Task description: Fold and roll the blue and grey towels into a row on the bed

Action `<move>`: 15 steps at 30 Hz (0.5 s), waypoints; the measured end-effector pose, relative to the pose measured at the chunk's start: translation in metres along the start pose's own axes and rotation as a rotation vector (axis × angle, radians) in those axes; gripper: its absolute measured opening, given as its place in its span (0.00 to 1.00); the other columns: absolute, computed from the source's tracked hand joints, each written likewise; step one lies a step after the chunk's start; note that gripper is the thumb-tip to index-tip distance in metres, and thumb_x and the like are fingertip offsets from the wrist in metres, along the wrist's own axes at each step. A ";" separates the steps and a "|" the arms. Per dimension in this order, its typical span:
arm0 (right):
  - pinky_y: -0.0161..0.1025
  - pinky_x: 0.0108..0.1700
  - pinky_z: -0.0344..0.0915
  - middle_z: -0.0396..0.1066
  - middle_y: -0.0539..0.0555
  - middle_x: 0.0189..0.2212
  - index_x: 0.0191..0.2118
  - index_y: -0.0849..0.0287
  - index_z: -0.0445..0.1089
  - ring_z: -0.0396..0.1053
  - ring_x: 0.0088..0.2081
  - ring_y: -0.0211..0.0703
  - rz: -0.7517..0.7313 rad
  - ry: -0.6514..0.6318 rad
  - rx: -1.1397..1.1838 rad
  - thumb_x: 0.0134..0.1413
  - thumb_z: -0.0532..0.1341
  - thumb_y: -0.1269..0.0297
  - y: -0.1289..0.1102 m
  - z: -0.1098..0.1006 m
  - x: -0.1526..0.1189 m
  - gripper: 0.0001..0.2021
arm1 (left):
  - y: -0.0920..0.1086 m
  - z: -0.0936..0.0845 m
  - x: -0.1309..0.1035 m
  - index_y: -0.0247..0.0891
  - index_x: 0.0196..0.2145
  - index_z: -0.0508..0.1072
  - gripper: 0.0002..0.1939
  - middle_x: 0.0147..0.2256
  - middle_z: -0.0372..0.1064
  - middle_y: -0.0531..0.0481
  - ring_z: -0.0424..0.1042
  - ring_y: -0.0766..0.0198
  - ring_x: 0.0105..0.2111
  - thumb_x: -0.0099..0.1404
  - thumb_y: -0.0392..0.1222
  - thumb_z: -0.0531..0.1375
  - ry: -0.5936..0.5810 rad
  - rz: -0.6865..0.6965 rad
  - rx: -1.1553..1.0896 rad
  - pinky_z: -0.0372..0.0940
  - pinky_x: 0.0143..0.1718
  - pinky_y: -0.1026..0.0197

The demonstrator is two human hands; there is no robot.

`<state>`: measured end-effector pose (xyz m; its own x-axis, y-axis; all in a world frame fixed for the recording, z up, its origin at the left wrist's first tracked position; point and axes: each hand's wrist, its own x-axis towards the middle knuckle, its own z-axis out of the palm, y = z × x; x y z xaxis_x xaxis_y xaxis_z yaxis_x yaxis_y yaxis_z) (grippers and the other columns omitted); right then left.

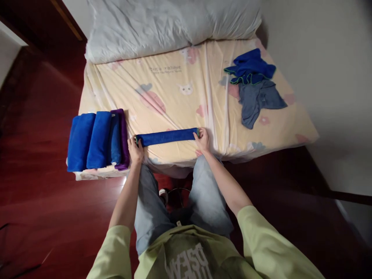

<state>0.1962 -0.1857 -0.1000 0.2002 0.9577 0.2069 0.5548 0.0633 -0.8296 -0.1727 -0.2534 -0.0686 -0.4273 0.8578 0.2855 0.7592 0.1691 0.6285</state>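
A blue cloth [167, 137] with green edging lies folded into a long narrow strip near the front edge of the bed. Its left end is pinched in my left hand [136, 148], and its right end is between the thumb and fingers of my right hand [202, 140]. Just left of my left hand is a row of folded cloths: thick blue ones [81, 141], a thinner blue one [115, 139] and a purple one [123, 135]. On the right side of the bed lie a crumpled blue cloth [254, 66] with green edging and a crumpled grey cloth [260, 99].
A patterned yellow sheet [174, 104] covers the bed. Along its far side lies a large pale grey quilt [168, 27]. A wall [325, 69] stands at the right, and dark red floor [37, 143] shows at the left.
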 end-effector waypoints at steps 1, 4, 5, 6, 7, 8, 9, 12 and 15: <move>0.38 0.41 0.69 0.72 0.55 0.37 0.52 0.60 0.67 0.67 0.35 0.40 -0.004 0.002 -0.010 0.61 0.61 0.57 -0.001 -0.001 -0.001 0.17 | 0.001 -0.002 -0.001 0.34 0.58 0.70 0.20 0.53 0.66 0.34 0.71 0.52 0.52 0.72 0.44 0.54 0.013 0.005 0.023 0.65 0.57 0.52; 0.41 0.48 0.69 0.72 0.59 0.44 0.54 0.60 0.67 0.69 0.42 0.44 -0.079 0.041 -0.079 0.63 0.60 0.59 -0.007 -0.006 -0.005 0.17 | 0.004 -0.009 -0.004 0.35 0.53 0.73 0.16 0.56 0.64 0.34 0.67 0.50 0.55 0.73 0.42 0.54 0.025 0.087 0.109 0.62 0.59 0.48; 0.43 0.51 0.68 0.71 0.61 0.48 0.54 0.60 0.68 0.69 0.46 0.46 -0.126 0.058 -0.118 0.63 0.58 0.60 -0.010 -0.007 -0.008 0.17 | 0.006 -0.011 -0.005 0.36 0.51 0.74 0.15 0.56 0.65 0.34 0.67 0.49 0.55 0.73 0.41 0.53 0.001 0.131 0.138 0.62 0.59 0.47; 0.45 0.55 0.66 0.71 0.62 0.51 0.54 0.59 0.69 0.68 0.50 0.48 -0.179 0.066 -0.163 0.64 0.57 0.61 -0.012 -0.009 -0.011 0.16 | 0.007 -0.014 -0.007 0.36 0.50 0.75 0.15 0.56 0.67 0.35 0.66 0.49 0.55 0.74 0.41 0.51 -0.039 0.177 0.163 0.61 0.59 0.46; 0.47 0.57 0.64 0.70 0.62 0.52 0.53 0.59 0.71 0.67 0.52 0.49 -0.232 0.054 -0.213 0.65 0.56 0.63 -0.015 -0.010 -0.013 0.15 | 0.008 -0.016 -0.009 0.36 0.49 0.75 0.16 0.55 0.68 0.36 0.67 0.48 0.55 0.74 0.41 0.50 -0.084 0.223 0.183 0.61 0.58 0.45; 0.49 0.58 0.62 0.70 0.62 0.53 0.52 0.58 0.72 0.66 0.54 0.50 -0.281 0.026 -0.263 0.66 0.54 0.65 -0.017 -0.012 -0.016 0.15 | 0.009 -0.018 -0.011 0.36 0.49 0.75 0.16 0.54 0.70 0.36 0.66 0.48 0.56 0.74 0.41 0.50 -0.125 0.264 0.199 0.61 0.58 0.45; 0.50 0.58 0.61 0.71 0.61 0.52 0.51 0.57 0.74 0.66 0.54 0.51 -0.322 -0.016 -0.309 0.66 0.52 0.67 -0.019 -0.013 -0.019 0.15 | 0.009 -0.020 -0.014 0.36 0.51 0.75 0.16 0.54 0.71 0.36 0.66 0.48 0.57 0.74 0.42 0.51 -0.156 0.301 0.215 0.61 0.58 0.45; 0.49 0.56 0.59 0.74 0.60 0.49 0.49 0.57 0.76 0.66 0.53 0.52 -0.420 -0.136 -0.417 0.64 0.51 0.70 -0.021 -0.016 -0.024 0.17 | 0.007 -0.025 -0.019 0.33 0.55 0.72 0.19 0.56 0.70 0.35 0.63 0.46 0.61 0.72 0.44 0.55 -0.187 0.396 0.279 0.58 0.61 0.44; 0.49 0.56 0.58 0.74 0.61 0.49 0.52 0.59 0.75 0.66 0.53 0.54 -0.492 -0.180 -0.504 0.63 0.55 0.66 -0.020 -0.019 -0.026 0.16 | 0.002 -0.031 -0.017 0.31 0.55 0.72 0.19 0.57 0.69 0.33 0.62 0.44 0.62 0.70 0.40 0.55 -0.218 0.500 0.367 0.57 0.63 0.43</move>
<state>0.1953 -0.2172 -0.0787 -0.2803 0.8859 0.3697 0.8596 0.4031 -0.3141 -0.1789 -0.2827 -0.0500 0.1002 0.9482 0.3015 0.9752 -0.1538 0.1594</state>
